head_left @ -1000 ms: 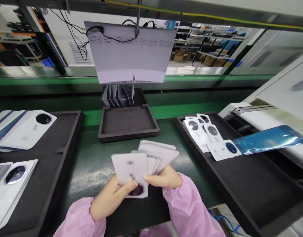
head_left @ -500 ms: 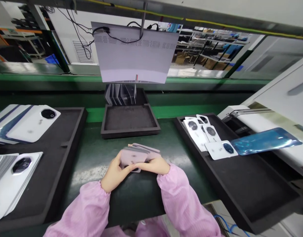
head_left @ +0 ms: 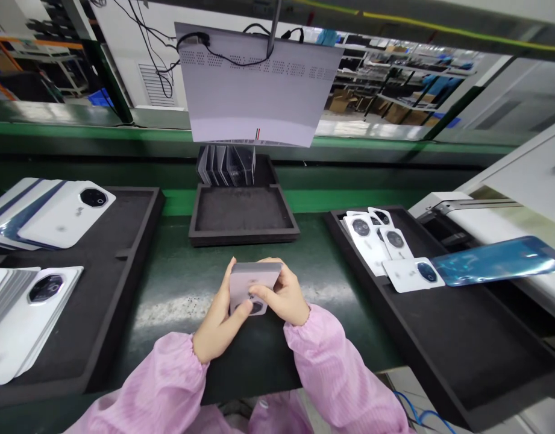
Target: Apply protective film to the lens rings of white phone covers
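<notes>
Above the dark green bench I hold a squared-up stack of pale phone back covers (head_left: 250, 278) between both hands. My left hand (head_left: 220, 319) is closed along the stack's left side, its thumb lying near the dark round camera area at the lower end. Along the right side my right hand (head_left: 286, 296) grips the same stack, with the thumb pressed on the top cover. Fingers behind and under the stack are partly hidden.
Left, a black foam tray (head_left: 141, 223) bears white phone back covers (head_left: 69, 223). A small black tray (head_left: 243, 238) with upright dark sheets (head_left: 227, 166) stands ahead. The right tray (head_left: 462, 319) holds white covers (head_left: 413, 274) and a blue film sheet (head_left: 498, 262). A grey panel (head_left: 259, 90) hangs above.
The covers in my hands were fanned and uneven; now their edges line up in one neat stack. My right thumb has moved up onto the top cover. The camera view has shifted slightly.
</notes>
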`<act>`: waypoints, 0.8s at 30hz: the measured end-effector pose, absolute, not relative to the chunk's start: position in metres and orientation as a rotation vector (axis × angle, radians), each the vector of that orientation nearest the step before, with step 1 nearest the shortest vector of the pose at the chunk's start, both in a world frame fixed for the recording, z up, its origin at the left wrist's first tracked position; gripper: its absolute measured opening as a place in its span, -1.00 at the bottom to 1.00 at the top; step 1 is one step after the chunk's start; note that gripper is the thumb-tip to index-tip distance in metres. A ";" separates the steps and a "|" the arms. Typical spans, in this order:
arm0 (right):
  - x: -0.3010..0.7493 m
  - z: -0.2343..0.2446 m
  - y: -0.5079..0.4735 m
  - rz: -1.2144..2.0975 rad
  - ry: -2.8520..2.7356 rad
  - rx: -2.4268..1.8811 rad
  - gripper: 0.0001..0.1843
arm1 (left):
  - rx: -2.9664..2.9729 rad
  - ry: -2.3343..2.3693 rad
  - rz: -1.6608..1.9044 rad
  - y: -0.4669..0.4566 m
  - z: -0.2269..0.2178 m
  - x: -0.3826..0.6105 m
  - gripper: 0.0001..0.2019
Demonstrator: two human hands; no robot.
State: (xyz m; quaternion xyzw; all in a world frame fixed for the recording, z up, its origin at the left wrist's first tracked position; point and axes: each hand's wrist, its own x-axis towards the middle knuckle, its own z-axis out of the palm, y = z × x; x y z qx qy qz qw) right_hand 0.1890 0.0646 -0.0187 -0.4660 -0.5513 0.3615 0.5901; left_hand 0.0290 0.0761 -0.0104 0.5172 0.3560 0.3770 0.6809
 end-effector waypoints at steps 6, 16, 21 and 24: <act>0.188 -0.012 0.062 0.862 -1.318 -0.994 -0.78 | 1.095 0.762 0.908 0.076 -0.015 0.023 -0.56; 0.180 -0.028 0.066 0.848 -1.021 -1.152 -0.61 | 0.931 0.805 1.035 0.084 -0.020 0.034 -0.70; 0.181 -0.042 0.076 0.952 -0.920 -1.169 -0.61 | 0.854 0.721 0.915 0.085 -0.011 0.033 -0.65; 0.181 -0.048 0.080 0.971 -0.906 -1.160 -0.60 | 0.770 0.617 0.872 0.085 -0.006 0.035 -0.63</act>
